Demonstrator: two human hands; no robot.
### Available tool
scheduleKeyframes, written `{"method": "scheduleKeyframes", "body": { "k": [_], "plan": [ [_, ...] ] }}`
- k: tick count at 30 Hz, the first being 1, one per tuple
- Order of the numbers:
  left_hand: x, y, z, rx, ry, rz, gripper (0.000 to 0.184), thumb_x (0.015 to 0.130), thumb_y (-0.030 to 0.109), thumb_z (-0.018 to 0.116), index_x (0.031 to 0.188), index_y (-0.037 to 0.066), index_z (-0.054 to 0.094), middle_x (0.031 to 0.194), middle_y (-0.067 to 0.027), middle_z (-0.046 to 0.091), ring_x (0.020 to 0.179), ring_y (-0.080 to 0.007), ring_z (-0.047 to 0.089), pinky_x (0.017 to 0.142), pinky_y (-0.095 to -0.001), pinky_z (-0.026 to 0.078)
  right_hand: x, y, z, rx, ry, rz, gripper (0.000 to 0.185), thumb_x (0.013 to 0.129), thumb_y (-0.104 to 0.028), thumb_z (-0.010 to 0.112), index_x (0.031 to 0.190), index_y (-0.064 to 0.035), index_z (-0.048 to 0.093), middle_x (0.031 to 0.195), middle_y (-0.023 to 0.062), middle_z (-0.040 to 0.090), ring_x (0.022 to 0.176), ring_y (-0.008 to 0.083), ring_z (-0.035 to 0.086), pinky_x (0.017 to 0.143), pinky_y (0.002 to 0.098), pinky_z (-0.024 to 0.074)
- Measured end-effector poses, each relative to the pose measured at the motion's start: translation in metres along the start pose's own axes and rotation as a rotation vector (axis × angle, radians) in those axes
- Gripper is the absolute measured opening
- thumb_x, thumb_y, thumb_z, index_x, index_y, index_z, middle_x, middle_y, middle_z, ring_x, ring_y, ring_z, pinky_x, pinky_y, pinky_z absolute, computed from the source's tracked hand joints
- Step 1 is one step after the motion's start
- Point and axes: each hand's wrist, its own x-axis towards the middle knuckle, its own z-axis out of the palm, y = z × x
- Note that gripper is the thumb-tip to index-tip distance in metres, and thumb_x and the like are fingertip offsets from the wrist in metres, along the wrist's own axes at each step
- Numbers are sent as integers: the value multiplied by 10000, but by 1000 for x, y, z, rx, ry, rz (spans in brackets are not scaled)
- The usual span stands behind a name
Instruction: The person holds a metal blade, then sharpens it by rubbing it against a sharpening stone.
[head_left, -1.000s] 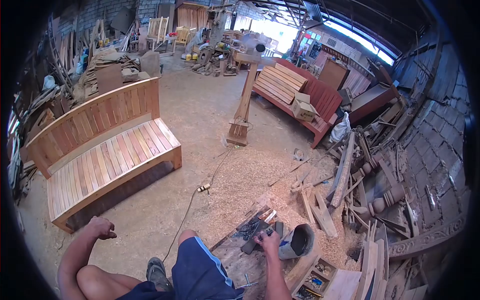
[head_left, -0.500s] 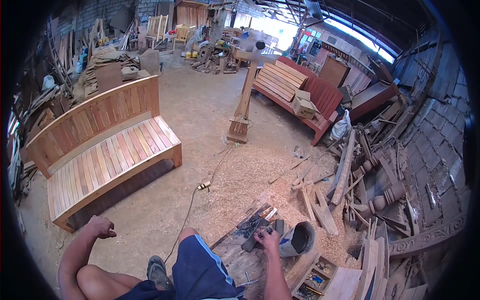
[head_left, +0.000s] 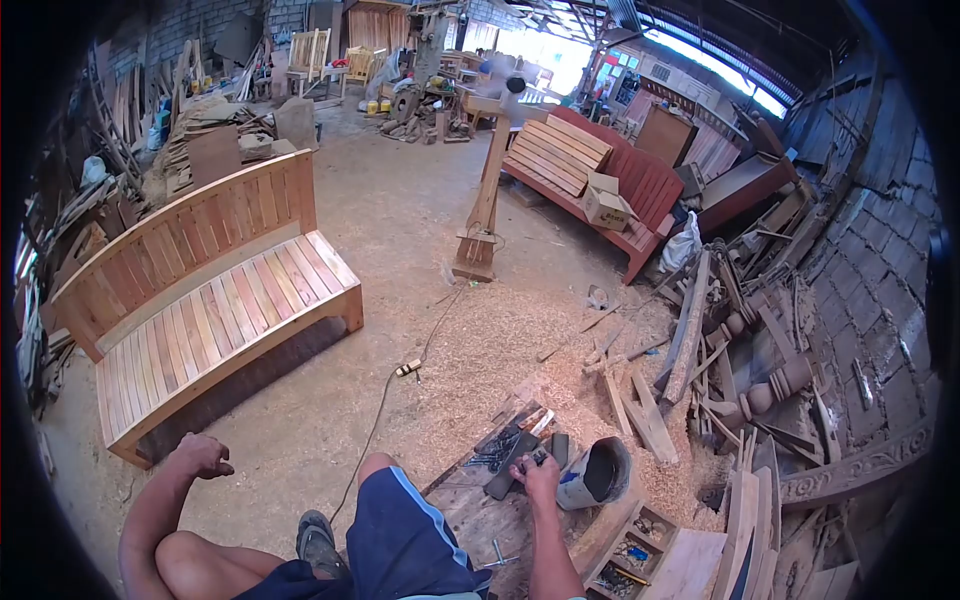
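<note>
My right hand (head_left: pixel 537 476) is closed over a small dark object, too small to name, above a dark block (head_left: pixel 505 478) on the wooden work surface (head_left: pixel 478 520). Beside it lies a pile of dark metal pieces (head_left: pixel 495 450). A grey cylindrical container (head_left: pixel 582 486) stands just right of this hand. My left hand (head_left: pixel 205 455) hangs over my left knee, away from the work surface, its fingers curled; whether anything is inside cannot be seen.
A slatted wooden bench (head_left: pixel 225 310) stands at left. Ahead are a wooden stand (head_left: pixel 482 215), a cord with a connector (head_left: pixel 408 368) and wood shavings (head_left: pixel 500 335). A compartment box (head_left: pixel 632 553) sits at lower right; scrap wood (head_left: pixel 650 420) lies at right.
The view has shifted slightly. My right hand has stayed over the block, its fingers changing position a little around the small object. My left hand has barely moved.
</note>
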Motion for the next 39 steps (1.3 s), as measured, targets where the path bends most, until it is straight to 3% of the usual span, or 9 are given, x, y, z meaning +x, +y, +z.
{"method": "scheduleKeyframes", "body": {
  "k": [3, 7, 10, 15, 19, 22, 30, 35, 39],
  "plan": [
    [-2, 0, -1, -2, -4, -4, 568, 863, 630, 657, 1230, 205, 741, 1194, -94, 745, 1158, -325, 678, 968, -474, 525, 1, 1, -2, -11, -21, -9, 187, 990, 15, 592, 1173, 45, 561, 930, 169, 684, 765, 268, 718, 623, 355, 660],
    [0, -2, 1, 4, -3, -1, 573, 863, 634, 655, 1233, 205, 739, 1190, -93, 746, 1152, -321, 681, 970, -475, 524, -7, -13, 2, 46, -3, 15, 225, 1002, -26, 588, 1216, 33, 547, 1010, 176, 695, 784, 274, 726, 660, 388, 667],
    [0, 1, -1, 2, -4, -1, 576, 862, 637, 654, 1234, 205, 738, 1188, -91, 747, 1149, -321, 682, 973, -475, 521, -7, -21, 1, 324, -84, 53, 243, 1021, -67, 564, 1247, 20, 536, 1123, 177, 693, 817, 275, 732, 703, 419, 668],
    [-1, 2, -4, -18, -5, -11, 578, 862, 635, 656, 1237, 202, 737, 1188, -92, 747, 1151, -326, 681, 980, -475, 517, -3, -32, 1, 315, -100, 62, 231, 1044, -90, 524, 1254, 3, 543, 1199, 167, 678, 858, 276, 733, 719, 425, 668],
    [-2, 4, -6, -21, -4, -12, 575, 866, 629, 655, 1243, 202, 734, 1195, -96, 744, 1160, -331, 677, 982, -476, 516, -2, -35, 6, 217, -52, 26, 262, 1053, -65, 505, 1305, 3, 534, 1177, 154, 675, 902, 228, 712, 680, 379, 659],
    [-2, 4, -6, -16, -11, -15, 571, 869, 626, 655, 1246, 203, 733, 1202, -100, 742, 1164, -332, 674, 983, -478, 516, 1, -30, 9, -130, 48, -131, 208, 1063, -122, 522, 1242, -20, 546, 1170, 163, 680, 905, 246, 709, 669, 391, 663],
    [-1, 4, -5, -24, -18, -18, 557, 873, 616, 660, 1238, 202, 738, 1208, -114, 737, 1164, -333, 673, 981, -482, 518, -4, -37, 21, -352, 90, -201, 202, 1046, -86, 536, 1225, 7, 548, 1095, 142, 672, 913, 235, 704, 609, 344, 657],
    [1, 4, -7, -45, 8, -19, 540, 861, 590, 687, 1213, 185, 747, 1173, -129, 742, 1146, -338, 676, 971, -482, 520, -6, -29, 28, -396, 138, -170, 205, 1030, -63, 552, 1212, 29, 565, 1074, 134, 667, 905, 225, 705, 641, 344, 665],
    [1, 5, -3, -65, 11, -5, 493, 849, 548, 709, 1172, 179, 760, 1155, -132, 743, 1139, -331, 672, 966, -479, 509, -3, -28, 12, 37, -55, -154, 183, 999, -14, 605, 1166, 54, 577, 1064, 119, 667, 892, 198, 702, 737, 334, 667]
  ]
}}
